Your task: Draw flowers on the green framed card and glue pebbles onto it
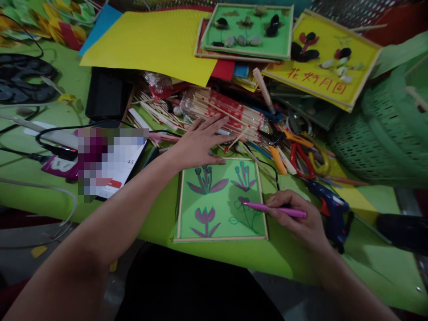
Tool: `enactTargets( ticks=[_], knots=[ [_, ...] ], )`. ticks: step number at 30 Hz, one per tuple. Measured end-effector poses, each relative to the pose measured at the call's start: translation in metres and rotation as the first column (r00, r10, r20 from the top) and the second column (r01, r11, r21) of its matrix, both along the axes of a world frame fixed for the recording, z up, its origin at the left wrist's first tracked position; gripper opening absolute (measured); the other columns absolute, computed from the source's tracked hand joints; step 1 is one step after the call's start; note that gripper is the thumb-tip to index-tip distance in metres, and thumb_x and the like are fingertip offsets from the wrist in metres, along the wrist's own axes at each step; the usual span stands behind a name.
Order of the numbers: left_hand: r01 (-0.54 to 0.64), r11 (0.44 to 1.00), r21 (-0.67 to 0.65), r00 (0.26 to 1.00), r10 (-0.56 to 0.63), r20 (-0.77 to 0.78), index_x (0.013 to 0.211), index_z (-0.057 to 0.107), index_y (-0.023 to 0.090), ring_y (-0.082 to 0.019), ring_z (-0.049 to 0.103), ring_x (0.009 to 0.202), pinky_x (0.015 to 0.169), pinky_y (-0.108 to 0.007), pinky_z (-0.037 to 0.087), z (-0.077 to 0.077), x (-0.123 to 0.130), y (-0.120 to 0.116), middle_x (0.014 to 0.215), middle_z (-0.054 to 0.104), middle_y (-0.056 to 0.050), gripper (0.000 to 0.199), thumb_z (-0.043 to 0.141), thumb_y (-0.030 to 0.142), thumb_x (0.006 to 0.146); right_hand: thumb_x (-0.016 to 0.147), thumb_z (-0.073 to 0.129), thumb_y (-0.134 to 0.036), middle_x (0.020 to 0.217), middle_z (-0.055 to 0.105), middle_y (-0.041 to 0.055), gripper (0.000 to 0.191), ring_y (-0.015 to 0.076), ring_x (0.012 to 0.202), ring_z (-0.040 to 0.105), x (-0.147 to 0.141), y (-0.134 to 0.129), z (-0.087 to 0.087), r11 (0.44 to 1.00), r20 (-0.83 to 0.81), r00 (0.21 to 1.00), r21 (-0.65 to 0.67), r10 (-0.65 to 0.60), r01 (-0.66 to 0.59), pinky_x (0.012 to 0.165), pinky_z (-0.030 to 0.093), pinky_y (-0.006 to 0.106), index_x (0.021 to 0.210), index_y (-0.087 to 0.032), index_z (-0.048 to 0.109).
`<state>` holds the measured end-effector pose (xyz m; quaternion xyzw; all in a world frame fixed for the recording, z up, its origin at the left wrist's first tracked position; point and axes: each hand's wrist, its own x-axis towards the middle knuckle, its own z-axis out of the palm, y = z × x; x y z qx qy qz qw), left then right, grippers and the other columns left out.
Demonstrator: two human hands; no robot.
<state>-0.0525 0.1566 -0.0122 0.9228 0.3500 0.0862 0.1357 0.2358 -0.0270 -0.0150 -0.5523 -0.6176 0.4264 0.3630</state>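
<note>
A green card with a thin wooden stick frame [222, 223] lies on the table before me. It carries flower drawings, three coloured in purple, while the lower right one is mostly outline. My right hand [296, 218] is closed around a pink-purple marker pen [287, 210], whose tip is at the top of that outlined flower. My left hand [200, 142] is spread above the card's top edge, its thumb by the upper left drawing and its fingers reaching over the wooden sticks [230, 111]. Whether the left fingers touch the sticks I cannot tell.
Right of the card lie a blue glue gun [331, 214], red-handled scissors [301, 160] and a green basket [384, 129]. Yellow paper [150, 40] and framed stone pictures [247, 33] are stacked behind. A partly blurred phone [123, 174] and a power strip [60, 166] sit left.
</note>
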Motion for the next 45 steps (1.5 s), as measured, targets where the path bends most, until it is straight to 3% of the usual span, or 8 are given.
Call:
enactTargets(
  ticks=[11, 35, 45],
  knots=[
    [0.000, 1.000, -0.001, 1.000, 0.000, -0.009, 0.158, 0.043, 0.036, -0.031, 0.015, 0.161, 0.128, -0.057, 0.010, 0.002, 0.000, -0.001, 0.175, 0.017, -0.006, 0.074, 0.071, 0.048, 0.091, 0.088, 0.078, -0.030, 0.084, 0.071, 0.0017, 0.008, 0.0171, 0.071, 0.067, 0.001, 0.000, -0.001, 1.000, 0.048, 0.999, -0.008, 0.000, 0.001, 0.062, 0.053, 0.027, 0.092, -0.026, 0.071],
    [-0.003, 1.000, -0.022, 1.000, 0.003, 0.011, 0.157, 0.044, 0.036, -0.034, 0.016, 0.160, 0.128, -0.058, 0.009, 0.001, 0.000, -0.001, 0.174, 0.017, -0.007, 0.075, 0.073, 0.049, 0.089, 0.090, 0.076, -0.040, 0.082, 0.073, 0.0041, 0.015, 0.0204, 0.073, 0.071, -0.012, 0.005, 0.008, 0.998, 0.081, 0.995, 0.005, 0.055, -0.056, 0.063, 0.055, 0.030, 0.090, -0.025, 0.074],
    [-0.005, 0.999, -0.032, 1.000, 0.005, 0.003, 0.157, 0.043, 0.036, -0.033, 0.015, 0.161, 0.128, -0.059, 0.009, 0.003, 0.001, -0.001, 0.174, 0.017, -0.007, 0.074, 0.072, 0.049, 0.090, 0.089, 0.076, -0.043, 0.083, 0.073, 0.0055, 0.019, 0.0220, 0.073, 0.069, -0.009, 0.004, 0.008, 0.996, 0.083, 0.994, -0.048, 0.073, -0.070, 0.062, 0.055, 0.033, 0.090, -0.025, 0.074]
  ],
)
